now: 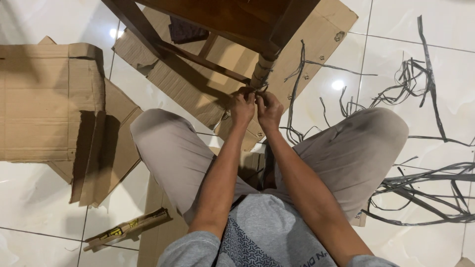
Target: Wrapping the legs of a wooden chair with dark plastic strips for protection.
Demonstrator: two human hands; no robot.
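Seen from above: both hands raised in front of the knees, meeting at the foot of the turned dark brown wooden chair leg (261,74). Left hand (242,106) and right hand (269,110) side by side, almost touching, with fingers (249,95) bunched together and pinched on a thin dark grey flat strand (261,89) right at the leg. Hard to tell how firm the pinch is, since the fingertips are partly hidden by the knuckles.

Strand directly ahead of the fingertips, pressed against the lower end of the leg, just beyond the fingers. Long axis of the leg running away from the fingers and slightly to the right, rising toward the chair seat; strand apparently lying across it, so crossing that axis rather than following it. Both hands equally close; right one maybe slightly nearer to the loose end.

To the right of the fingers, well apart, loose dark grey strips (425,89) scattered on the white glossy tiled floor (430,247). To the left, flattened brown cardboard sheets (44,99) on the same floor.
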